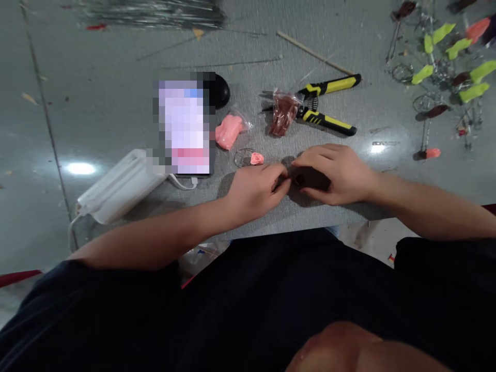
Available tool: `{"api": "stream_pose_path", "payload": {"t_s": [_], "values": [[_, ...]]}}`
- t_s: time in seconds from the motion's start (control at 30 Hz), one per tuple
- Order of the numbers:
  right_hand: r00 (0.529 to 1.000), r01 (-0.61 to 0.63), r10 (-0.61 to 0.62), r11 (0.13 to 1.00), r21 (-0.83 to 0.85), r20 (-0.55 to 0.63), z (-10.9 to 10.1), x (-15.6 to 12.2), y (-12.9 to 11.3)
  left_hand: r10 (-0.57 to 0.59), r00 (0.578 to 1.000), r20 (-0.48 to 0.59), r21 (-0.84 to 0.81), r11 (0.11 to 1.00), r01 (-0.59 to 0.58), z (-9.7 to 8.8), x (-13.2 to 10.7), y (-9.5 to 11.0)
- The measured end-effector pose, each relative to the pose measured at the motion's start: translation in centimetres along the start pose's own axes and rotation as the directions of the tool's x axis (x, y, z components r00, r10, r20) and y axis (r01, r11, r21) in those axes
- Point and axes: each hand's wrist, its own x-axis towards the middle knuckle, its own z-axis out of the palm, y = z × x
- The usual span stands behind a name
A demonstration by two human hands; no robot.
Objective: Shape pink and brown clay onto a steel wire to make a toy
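Note:
My left hand [256,190] is closed, its thumb and fingers pinched together; what they hold is mostly hidden. Opposite it, my right hand [338,173] curves with thumb and fingers apart, its fingertips close to those of the left. A small dark brown piece [299,180] shows between the two hands, in shadow; whether the right hand touches it I cannot tell. Just beyond my left hand lies a pink rose-like piece [257,158] beside a thin wire ring [242,157]. Farther off are a bag of pink clay-like material [229,131] and a bag of brown material [283,114].
Yellow-black pliers [329,121] lie partly under the brown bag, near a thin stick [313,52]. A phone [186,129] and white power bank [122,186] stand left. Wire pieces with green parts [459,49] spread at right; a wire bundle [163,13] lies at the back.

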Motion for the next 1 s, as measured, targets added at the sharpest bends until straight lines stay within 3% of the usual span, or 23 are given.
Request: {"api": "stream_pose_path", "payload": {"t_s": [0.13, 0.23, 0.33, 0.4, 0.5, 0.57, 0.67, 0.83, 1.0], "values": [[0.997, 0.037, -0.039, 0.999, -0.023, -0.066, 0.1, 0.1, 0.1, 0.037, 0.995, -0.095, -0.111, 0.993, -0.048, -0.5, -0.2, 0.3], [0.982, 0.117, -0.125, 0.991, -0.063, -0.142, -0.2, 0.1, 0.0, 0.141, 0.974, -0.178, -0.214, 0.960, -0.178, -1.0, -0.9, 0.9], [0.945, 0.215, -0.237, 0.970, -0.117, -0.225, -0.4, -0.1, -0.4, 0.272, 0.931, -0.243, -0.300, 0.892, -0.338, -1.1, -2.0, 1.5], [0.905, 0.307, -0.339, 0.938, -0.157, -0.256, -0.4, -0.2, -0.7, 0.286, 0.930, -0.232, -0.360, 0.862, -0.355, -0.7, -2.7, 1.9], [0.845, 0.424, -0.468, 0.881, -0.210, -0.259, -0.4, -0.2, -1.6, 0.275, 0.949, -0.157, -0.435, 0.843, -0.316, -0.1, -3.1, 2.3], [0.831, 0.450, -0.504, 0.858, -0.249, -0.234, -0.3, -0.1, -2.1, 0.242, 0.966, -0.091, -0.480, 0.839, -0.256, 0.2, -3.2, 2.4], [0.836, 0.445, -0.510, 0.847, -0.292, -0.203, -0.1, -0.1, -2.9, 0.151, 0.988, -0.017, -0.531, 0.836, -0.137, 0.3, -3.3, 2.5], [0.883, 0.361, -0.434, 0.871, -0.332, -0.179, 0.2, -0.3, -3.5, 0.033, 0.998, 0.052, -0.604, 0.797, 0.005, 0.5, -3.5, 2.5], [0.874, 0.360, -0.455, 0.842, -0.401, -0.171, 0.2, -0.2, -3.8, -0.015, 0.997, 0.079, -0.625, 0.778, 0.062, 0.6, -3.2, 2.2]]}}
